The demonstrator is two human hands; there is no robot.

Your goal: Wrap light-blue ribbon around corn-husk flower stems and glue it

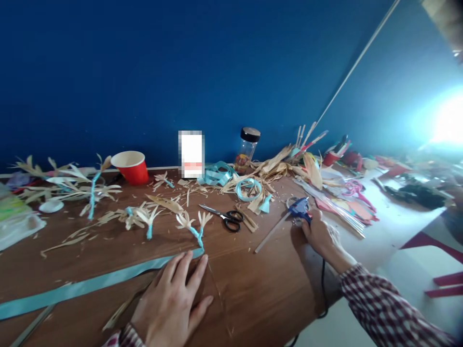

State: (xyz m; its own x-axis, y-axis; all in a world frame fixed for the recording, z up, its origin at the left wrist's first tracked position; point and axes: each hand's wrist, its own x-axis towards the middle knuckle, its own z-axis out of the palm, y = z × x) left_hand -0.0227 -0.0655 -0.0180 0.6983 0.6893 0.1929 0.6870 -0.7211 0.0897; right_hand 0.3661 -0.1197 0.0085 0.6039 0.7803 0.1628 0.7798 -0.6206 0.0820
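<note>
My left hand (173, 294) lies flat on the brown table, fingers stretched out, its fingertips on a light blue ribbon (104, 276). That ribbon runs from the left edge to a small husk flower (195, 230) with a blue-wrapped stem. My right hand (323, 236) is wrapped round a blue glue gun (300, 208) lying at the table's right side, with a glue stick (273, 233) reaching out of its back. Black-handled scissors (226, 218) rest between the hands. Another blue-stemmed husk flower (149, 224) is left of the scissors.
A red paper cup (130, 167) and a black-lidded clear jar (248, 147) stand near the blue wall. Coiled ribbon (248, 190) and dried husks (278, 164) lie behind the scissors. A plastic bag (18, 219) sits at far left; a black cord (323, 289) hangs over the front edge.
</note>
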